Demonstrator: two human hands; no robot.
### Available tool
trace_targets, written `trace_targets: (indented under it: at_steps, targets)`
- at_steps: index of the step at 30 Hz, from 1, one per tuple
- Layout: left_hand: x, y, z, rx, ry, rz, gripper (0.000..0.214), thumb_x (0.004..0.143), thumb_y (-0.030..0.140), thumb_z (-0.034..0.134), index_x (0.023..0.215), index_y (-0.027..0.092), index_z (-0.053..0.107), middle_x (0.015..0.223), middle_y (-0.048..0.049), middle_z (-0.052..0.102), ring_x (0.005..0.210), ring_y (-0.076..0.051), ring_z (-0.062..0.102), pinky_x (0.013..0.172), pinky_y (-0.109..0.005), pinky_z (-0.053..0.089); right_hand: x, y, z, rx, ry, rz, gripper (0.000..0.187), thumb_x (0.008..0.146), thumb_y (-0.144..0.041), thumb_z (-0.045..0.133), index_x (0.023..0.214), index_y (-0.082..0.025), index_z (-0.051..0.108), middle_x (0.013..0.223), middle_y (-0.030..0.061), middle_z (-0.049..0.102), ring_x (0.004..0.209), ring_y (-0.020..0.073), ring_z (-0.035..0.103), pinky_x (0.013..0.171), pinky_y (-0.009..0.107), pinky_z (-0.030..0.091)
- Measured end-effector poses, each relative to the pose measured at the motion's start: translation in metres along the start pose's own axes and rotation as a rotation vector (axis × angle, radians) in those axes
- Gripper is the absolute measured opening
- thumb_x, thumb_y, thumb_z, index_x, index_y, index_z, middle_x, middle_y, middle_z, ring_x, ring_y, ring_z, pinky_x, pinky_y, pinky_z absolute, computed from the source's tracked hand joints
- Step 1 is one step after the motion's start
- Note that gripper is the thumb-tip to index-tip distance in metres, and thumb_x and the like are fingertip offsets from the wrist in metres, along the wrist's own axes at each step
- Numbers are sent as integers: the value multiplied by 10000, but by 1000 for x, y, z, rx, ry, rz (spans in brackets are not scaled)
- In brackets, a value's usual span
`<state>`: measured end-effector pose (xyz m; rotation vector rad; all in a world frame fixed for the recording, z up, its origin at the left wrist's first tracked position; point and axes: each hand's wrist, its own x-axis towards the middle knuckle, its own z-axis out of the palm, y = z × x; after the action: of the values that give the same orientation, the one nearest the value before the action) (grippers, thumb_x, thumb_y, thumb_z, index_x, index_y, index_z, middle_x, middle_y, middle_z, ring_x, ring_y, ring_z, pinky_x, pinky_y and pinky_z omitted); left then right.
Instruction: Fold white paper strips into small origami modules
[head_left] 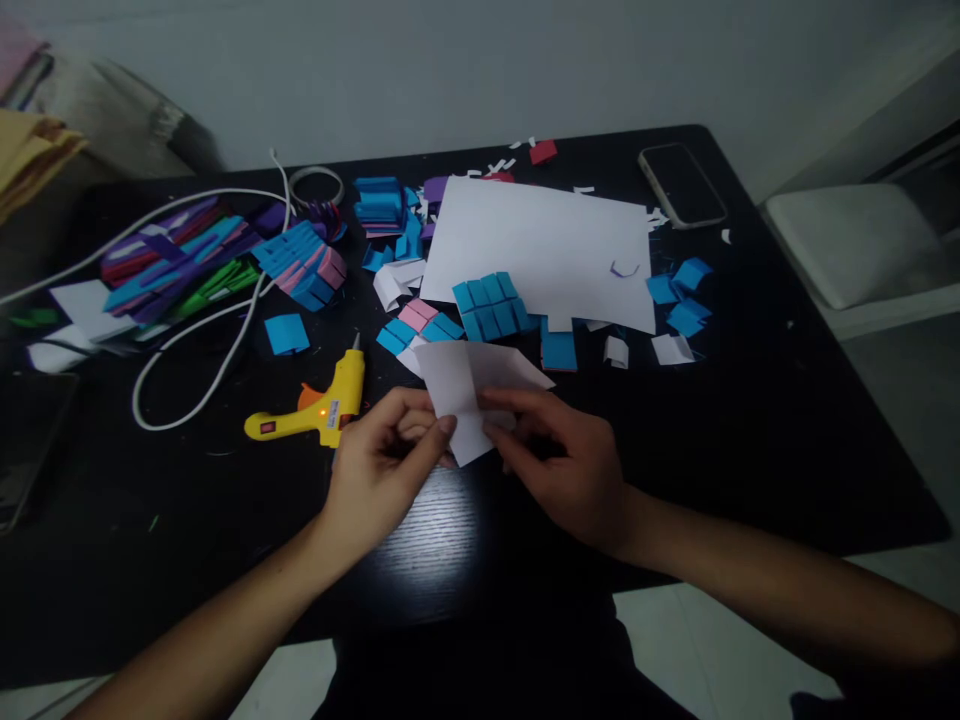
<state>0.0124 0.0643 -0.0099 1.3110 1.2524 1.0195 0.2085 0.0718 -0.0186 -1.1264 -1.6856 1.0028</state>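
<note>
A folded piece of white paper (452,385) is held up over the near middle of the table, creased down its length. My left hand (386,455) pinches its left lower edge between thumb and fingers. From the other side, my right hand (566,455) grips the paper with thumb and index finger near the crease. Just left of my left hand lies a yellow glue gun (345,395) with a small orange light lit. Behind the paper are a block of blue folded pieces (491,307) and a pink and blue one (420,318).
A large white sheet (540,240) lies at the back, with a phone (681,185) to its right. Bundles of coloured paper strips (180,255) and a looping white cable (225,372) cover the left. Blue folded pieces (688,318) and paper scraps lie on the right of the black table (750,450).
</note>
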Motion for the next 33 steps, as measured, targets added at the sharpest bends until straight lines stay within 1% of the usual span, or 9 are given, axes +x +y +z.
trace_targets:
  at_steps: [4, 7, 10, 13, 16, 20, 25, 29, 33]
  targets:
    - [3, 4, 1, -52, 25, -60, 84, 925, 216, 693, 914, 172, 622, 659, 25, 716, 577, -93, 689, 614, -176, 577, 0, 2, 0, -29, -5, -33, 312, 905, -86, 693, 1206, -166, 683, 1070, 52, 784, 603, 90, 676, 616, 254, 582]
    - [3, 6, 2, -62, 18, -79, 94, 914, 226, 708, 928, 167, 636, 672, 22, 726, 593, -97, 697, 625, -177, 592, 0, 4, 1, -19, 3, -33, 287, 900, -99, 706, 1179, -166, 684, 1095, 57, 781, 618, 97, 685, 630, 259, 593]
    - [4, 6, 3, -69, 18, -98, 112, 910, 250, 714, 931, 165, 643, 675, 21, 729, 593, -104, 703, 624, -188, 603, 0, 5, 2, -43, -5, -81, 247, 922, -109, 681, 1159, -177, 695, 1062, 57, 785, 760, 142, 743, 715, 283, 622]
    - [5, 6, 2, -89, 13, -111, 140, 913, 282, 715, 939, 163, 646, 681, 14, 735, 589, -117, 708, 619, -208, 614, -1, 6, 1, -64, -19, -176, 263, 953, -93, 629, 1177, -213, 697, 1096, 52, 781, 950, 177, 760, 820, 313, 636]
    - [5, 6, 0, -100, -3, -97, 154, 925, 304, 704, 959, 165, 647, 695, 6, 742, 579, -124, 709, 612, -225, 618, -1, 4, 1, -75, -31, -235, 308, 960, -71, 607, 1210, -232, 689, 1144, 57, 772, 1017, 183, 749, 855, 332, 636]
    - [4, 4, -1, -53, -5, -56, 138, 948, 311, 676, 979, 178, 658, 700, -3, 745, 586, -141, 715, 614, -251, 627, 0, 1, -1, -44, -38, -172, 300, 954, -109, 635, 1227, -225, 681, 1121, 75, 768, 968, 192, 754, 819, 344, 649]
    - [1, 1, -1, 41, -4, -5, 86, 959, 269, 666, 952, 184, 658, 710, -1, 744, 611, -130, 725, 616, -221, 611, 2, 1, 0, -24, -26, -124, 295, 953, -157, 652, 1241, -215, 673, 1088, 82, 756, 895, 186, 741, 745, 332, 647]
    - [0, 1, 0, 43, 5, -2, 99, 942, 254, 686, 889, 178, 650, 692, 6, 736, 585, -121, 713, 595, -212, 602, 3, 3, 2, -100, 8, -143, 174, 952, -161, 662, 1116, -187, 712, 1050, 89, 741, 889, 180, 728, 730, 310, 637]
    - [1, 3, 0, 43, -5, -23, 107, 930, 235, 696, 860, 173, 645, 676, 5, 743, 585, -118, 711, 601, -205, 596, 1, 5, 2, -209, 48, -239, 120, 961, -147, 647, 1046, -189, 721, 970, 74, 759, 889, 182, 743, 754, 312, 642]
